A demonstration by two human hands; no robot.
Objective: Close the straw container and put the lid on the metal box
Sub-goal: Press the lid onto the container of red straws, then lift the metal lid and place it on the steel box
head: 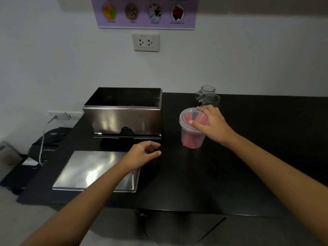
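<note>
A clear plastic straw container (191,139) full of red straws stands on the black counter (248,157). Its clear lid (186,119) sits on top, and my right hand (211,125) rests on that lid with fingers spread over its right side. An open stainless metal box (124,116) stands at the back left of the counter. Its flat metal lid (85,171) lies on the counter in front of the box. My left hand (143,153) hovers above the lid's far right corner, fingers loosely curled, holding nothing.
Two glass jars (207,96) stand just behind the straw container. A wall socket (145,42) is on the wall above. To the left of the counter sit a black appliance (46,144) and a white cable (42,139). The counter's front edge runs near the metal lid.
</note>
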